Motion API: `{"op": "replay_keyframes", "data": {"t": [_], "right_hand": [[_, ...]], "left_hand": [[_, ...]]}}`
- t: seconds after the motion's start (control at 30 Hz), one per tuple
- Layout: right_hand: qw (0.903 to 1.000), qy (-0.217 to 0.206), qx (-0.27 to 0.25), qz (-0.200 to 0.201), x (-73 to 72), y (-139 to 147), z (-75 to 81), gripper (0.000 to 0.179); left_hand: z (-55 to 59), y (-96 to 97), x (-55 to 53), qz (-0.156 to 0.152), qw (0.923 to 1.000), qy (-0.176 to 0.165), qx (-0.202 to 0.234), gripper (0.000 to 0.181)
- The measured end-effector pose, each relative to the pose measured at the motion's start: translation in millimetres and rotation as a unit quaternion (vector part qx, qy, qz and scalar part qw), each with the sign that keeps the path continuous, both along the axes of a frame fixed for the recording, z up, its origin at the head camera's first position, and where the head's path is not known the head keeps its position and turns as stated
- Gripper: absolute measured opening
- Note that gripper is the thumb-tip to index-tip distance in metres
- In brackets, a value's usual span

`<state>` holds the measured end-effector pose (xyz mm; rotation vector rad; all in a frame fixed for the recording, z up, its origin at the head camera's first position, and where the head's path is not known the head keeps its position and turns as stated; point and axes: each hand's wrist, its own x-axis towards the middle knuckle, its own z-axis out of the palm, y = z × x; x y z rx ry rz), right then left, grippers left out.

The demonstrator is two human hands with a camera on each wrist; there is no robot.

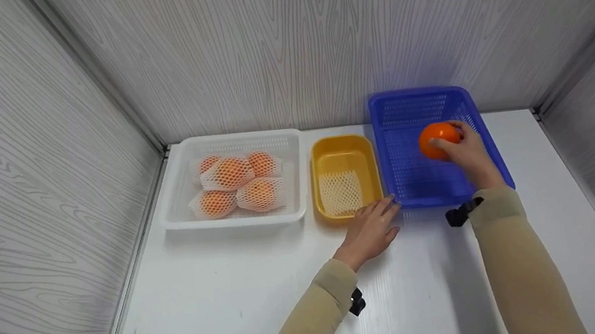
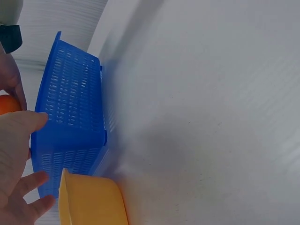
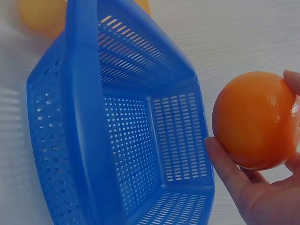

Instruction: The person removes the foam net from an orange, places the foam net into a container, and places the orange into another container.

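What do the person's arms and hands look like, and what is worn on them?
The left hand and right hand are bare, without gloves. The left sleeve and right sleeve are long, plain and beige. A small black block shows at each cuff. No cables are visible.

No readable text, labels, brands, numbers or signs in any view.

We see a smooth, glossy orange fruit (image 3: 253, 119), and a blue basket (image 3: 79, 112) and yellow tray (image 1: 339, 161) of smooth plastic. The white netting (image 1: 341, 193) looks like matt foam, the wall panel (image 1: 262, 53) wood-grained.
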<state>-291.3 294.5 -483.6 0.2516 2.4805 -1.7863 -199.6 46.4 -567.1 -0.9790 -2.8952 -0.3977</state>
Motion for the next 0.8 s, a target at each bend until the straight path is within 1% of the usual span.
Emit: {"op": "replay_keyframes", "data": {"t": [0.13, 0.33, 0.43, 0.5, 0.57, 0.63, 0.8], "right_hand": [[0.9993, -0.031, -0.019, -0.013, -6.4, 2.8, -0.4, 0.082], [0.9940, -0.075, -0.049, -0.061, -14.1, 11.5, -1.7, 0.090], [0.9910, -0.084, -0.071, -0.076, -16.9, 15.2, -4.1, 0.086], [0.9894, -0.083, -0.086, -0.082, -18.0, 16.3, -6.0, 0.080], [0.9893, -0.084, -0.088, -0.080, -18.4, 17.1, -8.0, 0.075], [0.9904, -0.089, -0.078, -0.071, -18.6, 17.6, -10.1, 0.072], [0.9927, -0.107, -0.035, -0.043, -18.2, 17.4, -18.8, 0.076]], "left_hand": [[0.1, -0.2, -0.2, 0.004, 1.0000, -0.005, -0.002, 0.053], [2.3, 0.0, -0.3, 0.003, 0.9993, -0.005, -0.036, 0.055], [2.5, 0.5, -0.8, 0.005, 0.9992, -0.011, -0.039, 0.056], [2.3, 0.9, -1.0, 0.006, 0.9992, -0.017, -0.037, 0.056], [2.1, 1.2, -1.2, 0.007, 0.9991, -0.021, -0.037, 0.057], [2.1, 1.4, -1.4, 0.007, 0.9991, -0.024, -0.035, 0.057], [2.1, 0.7, -1.8, 0.009, 0.9986, -0.028, -0.044, 0.058]]}}
